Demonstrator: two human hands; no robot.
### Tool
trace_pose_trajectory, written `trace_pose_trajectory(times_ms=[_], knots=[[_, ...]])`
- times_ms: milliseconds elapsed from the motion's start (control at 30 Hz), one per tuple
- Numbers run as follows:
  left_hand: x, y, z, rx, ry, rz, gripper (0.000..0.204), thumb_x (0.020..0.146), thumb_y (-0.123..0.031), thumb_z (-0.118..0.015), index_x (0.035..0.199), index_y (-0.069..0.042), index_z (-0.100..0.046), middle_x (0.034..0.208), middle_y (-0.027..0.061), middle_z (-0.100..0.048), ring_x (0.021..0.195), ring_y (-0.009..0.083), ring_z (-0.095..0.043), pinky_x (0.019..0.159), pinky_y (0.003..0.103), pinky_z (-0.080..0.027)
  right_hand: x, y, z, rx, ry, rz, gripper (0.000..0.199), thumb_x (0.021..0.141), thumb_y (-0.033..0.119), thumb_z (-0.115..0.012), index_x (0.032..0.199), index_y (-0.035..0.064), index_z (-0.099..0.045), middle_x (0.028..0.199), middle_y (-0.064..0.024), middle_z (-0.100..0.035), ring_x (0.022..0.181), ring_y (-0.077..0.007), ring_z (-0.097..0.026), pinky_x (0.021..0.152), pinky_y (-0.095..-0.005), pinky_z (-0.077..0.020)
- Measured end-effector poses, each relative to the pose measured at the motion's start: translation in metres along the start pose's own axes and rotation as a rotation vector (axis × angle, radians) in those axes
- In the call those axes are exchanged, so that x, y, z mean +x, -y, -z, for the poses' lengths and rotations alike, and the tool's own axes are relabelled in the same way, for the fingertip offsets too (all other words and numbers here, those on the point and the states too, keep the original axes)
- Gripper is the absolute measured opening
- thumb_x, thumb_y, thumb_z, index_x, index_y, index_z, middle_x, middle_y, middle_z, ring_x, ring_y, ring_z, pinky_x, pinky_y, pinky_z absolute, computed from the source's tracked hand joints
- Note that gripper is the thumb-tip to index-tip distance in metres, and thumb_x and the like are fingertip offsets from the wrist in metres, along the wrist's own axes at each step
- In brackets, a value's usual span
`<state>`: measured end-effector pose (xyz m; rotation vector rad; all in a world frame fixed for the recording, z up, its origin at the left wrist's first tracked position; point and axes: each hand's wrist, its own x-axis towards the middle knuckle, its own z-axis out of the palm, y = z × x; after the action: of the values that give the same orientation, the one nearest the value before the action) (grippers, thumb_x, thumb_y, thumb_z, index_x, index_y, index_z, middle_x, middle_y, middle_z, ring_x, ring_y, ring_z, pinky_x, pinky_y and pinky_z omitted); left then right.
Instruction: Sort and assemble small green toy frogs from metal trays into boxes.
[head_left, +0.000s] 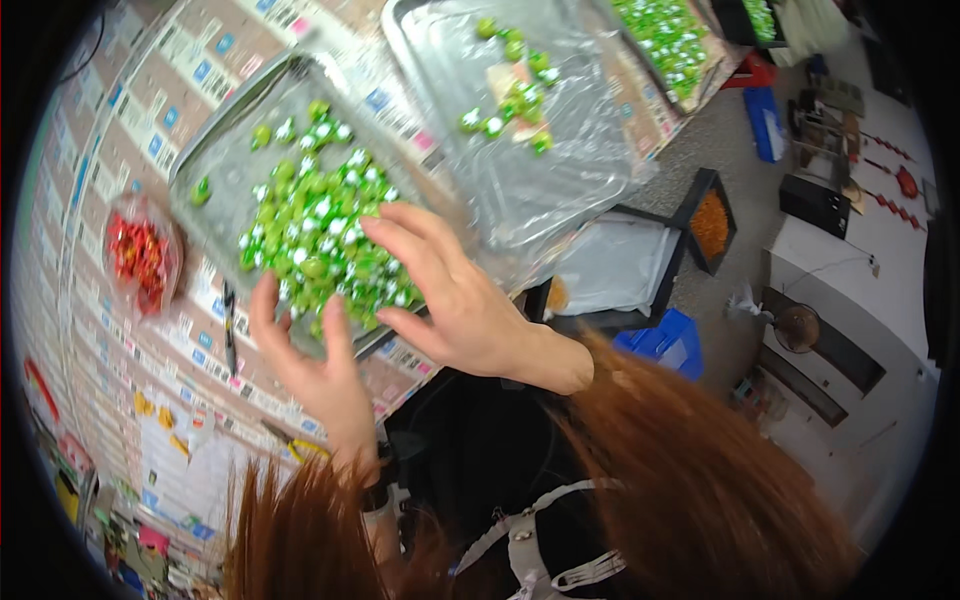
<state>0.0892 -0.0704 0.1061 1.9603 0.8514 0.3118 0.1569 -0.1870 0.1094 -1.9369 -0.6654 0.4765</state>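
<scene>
A heap of small green-and-white figures fills the middle of a grey metal tray. My left hand is over the tray's near edge, fingers apart at the heap's near left side. Over the heap's right side is my right hand, its fingers spread and slightly curved. Neither hand shows a figure in its grasp; whether the fingertips touch the heap I cannot tell. One figure lies apart near the tray's left rim.
A second tray, lined with clear plastic, holds several loose green figures. Left of my tray are a bag of red pieces and a black pen. Yellow-handled pliers lie near my left wrist. Black trays stand at right.
</scene>
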Motion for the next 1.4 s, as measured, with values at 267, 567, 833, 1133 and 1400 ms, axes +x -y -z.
trace_pose_trajectory(times_ms=[267, 567, 833, 1133, 1400], knots=[[0.000, 0.008, -0.008, -0.028, 0.041, -0.039, 0.028, 0.077, -0.005, -0.049, 0.104, 0.001, -0.045, 0.104, 0.0109, -0.045, 0.101, 0.0216, -0.041, 0.088, 0.031, -0.029, 0.069, -0.107, 0.100, -0.614, -0.341, 0.047, 0.058, 0.070, 0.027, -0.059, 0.117, 0.0032, -0.034, 0.119, -0.0206, -0.033, 0.110, -0.0376, -0.031, 0.092, -0.0425, -0.0255], [-0.017, 0.007, -0.032, -0.203, 0.078, -0.136, 0.024, 0.074, -0.007, -0.049, 0.098, -0.003, -0.046, 0.099, 0.0147, -0.046, 0.094, 0.0319, -0.043, 0.082, 0.036, -0.034, 0.084, -0.169, 0.120, -0.947, -0.085, 0.312, 0.037, 0.077, 0.018, -0.050, 0.110, -0.0002, -0.046, 0.113, -0.0173, -0.045, 0.106, -0.0346, -0.039, 0.090, -0.0392, -0.0292], [-0.032, 0.012, -0.011, -0.156, 0.016, -0.014, 0.024, 0.077, -0.008, -0.045, 0.101, -0.004, -0.043, 0.099, 0.0132, -0.045, 0.097, 0.0292, -0.040, 0.085, 0.036, -0.030, 0.061, -0.178, 0.093, -1.030, 0.009, 0.429, 0.038, 0.081, 0.020, -0.046, 0.116, 0.0056, -0.041, 0.118, -0.0120, -0.041, 0.108, -0.0324, -0.037, 0.091, -0.0397, -0.0276], [-0.033, 0.021, -0.023, -0.177, 0.023, -0.001, 0.022, 0.078, -0.008, -0.044, 0.099, -0.003, -0.043, 0.096, 0.0128, -0.046, 0.093, 0.0286, -0.042, 0.081, 0.036, -0.032, 0.042, -0.150, 0.066, -1.160, -0.143, 0.315, 0.032, 0.081, 0.019, -0.047, 0.111, 0.0071, -0.046, 0.113, -0.0102, -0.046, 0.103, -0.0287, -0.042, 0.085, -0.0374, -0.0336], [-0.029, 0.016, -0.016, -0.247, 0.145, -0.096, 0.012, 0.077, -0.006, -0.043, 0.089, -0.002, -0.046, 0.086, 0.0120, -0.049, 0.086, 0.0284, -0.045, 0.076, 0.036, -0.034, 0.051, -0.189, 0.074, -0.978, -0.219, 0.288, 0.027, 0.080, 0.017, -0.050, 0.103, 0.0024, -0.049, 0.102, -0.0151, -0.049, 0.093, -0.0307, -0.046, 0.078, -0.0359, -0.0380]])
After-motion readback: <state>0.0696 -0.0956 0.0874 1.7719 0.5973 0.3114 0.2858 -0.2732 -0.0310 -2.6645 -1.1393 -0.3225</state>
